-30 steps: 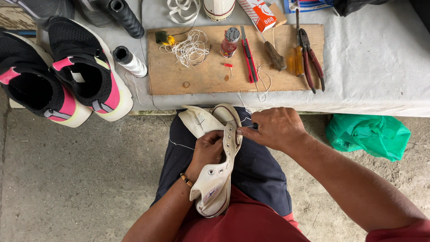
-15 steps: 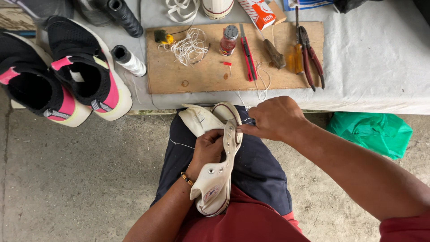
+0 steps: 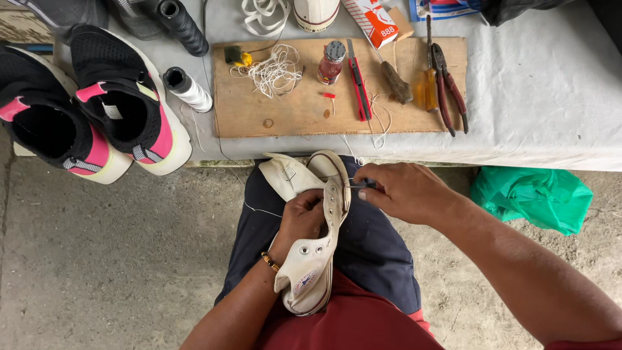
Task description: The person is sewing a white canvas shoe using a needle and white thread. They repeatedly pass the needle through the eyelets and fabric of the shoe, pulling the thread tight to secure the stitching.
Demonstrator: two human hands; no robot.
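**Hands at work on a white high-top**

At far left, two black-and-pink sneakers (image 3: 97,110) stand at the edge of the bench (image 3: 551,97), with a spool of white thread (image 3: 188,89) just beside them. A wooden board (image 3: 304,110) carries tangled string (image 3: 275,71), a small red bottle (image 3: 331,61), a red cutter (image 3: 358,81) and pliers (image 3: 447,87).

Below, on the lap, lies the white shoe (image 3: 311,246). The left hand (image 3: 301,220) is tucked inside its upper, fingers curled around the eyelet edge. The right hand (image 3: 405,191) is pinched shut on a small dark tool (image 3: 366,184) whose thin tip touches that edge. A green bag (image 3: 531,198) lies on the floor at right.
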